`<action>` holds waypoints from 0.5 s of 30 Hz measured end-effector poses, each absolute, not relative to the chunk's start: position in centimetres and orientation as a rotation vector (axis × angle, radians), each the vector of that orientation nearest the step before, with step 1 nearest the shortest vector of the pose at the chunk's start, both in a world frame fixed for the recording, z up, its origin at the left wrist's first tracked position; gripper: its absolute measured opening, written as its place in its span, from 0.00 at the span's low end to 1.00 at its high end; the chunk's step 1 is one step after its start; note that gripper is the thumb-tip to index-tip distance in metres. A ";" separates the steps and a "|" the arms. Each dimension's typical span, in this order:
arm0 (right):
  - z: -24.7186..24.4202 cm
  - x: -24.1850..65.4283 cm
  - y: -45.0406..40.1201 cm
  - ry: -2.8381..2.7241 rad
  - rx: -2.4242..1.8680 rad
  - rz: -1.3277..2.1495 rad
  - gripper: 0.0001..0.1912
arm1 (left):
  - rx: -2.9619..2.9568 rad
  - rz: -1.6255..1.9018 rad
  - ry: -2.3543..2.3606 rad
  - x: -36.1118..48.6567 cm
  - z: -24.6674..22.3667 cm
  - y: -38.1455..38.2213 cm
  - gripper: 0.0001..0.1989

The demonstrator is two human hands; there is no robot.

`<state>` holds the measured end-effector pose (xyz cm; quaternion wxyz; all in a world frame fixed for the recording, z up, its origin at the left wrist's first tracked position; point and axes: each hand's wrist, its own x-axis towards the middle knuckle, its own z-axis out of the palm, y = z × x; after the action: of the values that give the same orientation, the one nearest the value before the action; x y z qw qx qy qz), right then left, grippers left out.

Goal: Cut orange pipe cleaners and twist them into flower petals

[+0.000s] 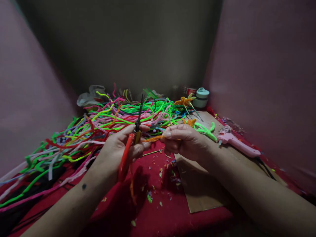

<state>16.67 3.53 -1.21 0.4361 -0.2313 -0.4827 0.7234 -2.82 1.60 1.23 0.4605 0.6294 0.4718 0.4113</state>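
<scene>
Left hand closed around red-handled scissors, blades pointing up; orange pipe cleaner stretches between both hands above red cloth, its end pinched by right hand.

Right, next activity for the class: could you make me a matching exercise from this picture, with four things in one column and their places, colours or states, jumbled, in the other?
Column one
1. Red-handled tool
2. Glue gun
3. Orange fuzzy stem
4. Lidded container

Column two
A. Pale teal, standing at the back
B. Stretching between the left hand and right hand
C. Gripped in the left hand, dark tip upward
D. Pink, lying on the cardboard

Right pairs: 1-C, 2-D, 3-B, 4-A
</scene>
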 end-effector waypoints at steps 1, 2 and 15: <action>-1.3 16.7 3.5 -1.248 -0.596 1.771 0.07 | 1.510 1.016 1.150 -2.7 1.2 1.5 0.20; -1.3 16.7 3.5 -1.290 -0.619 1.745 0.07 | 1.486 1.015 1.130 -2.7 1.3 1.5 0.21; -1.2 16.2 2.9 -1.489 -1.016 1.392 0.07 | 1.498 1.180 1.216 -2.8 1.7 1.1 0.15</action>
<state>16.18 2.93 -1.20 0.4189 -0.4049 -0.5937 0.5551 -2.84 1.12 1.73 0.4262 0.5992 0.4864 0.4719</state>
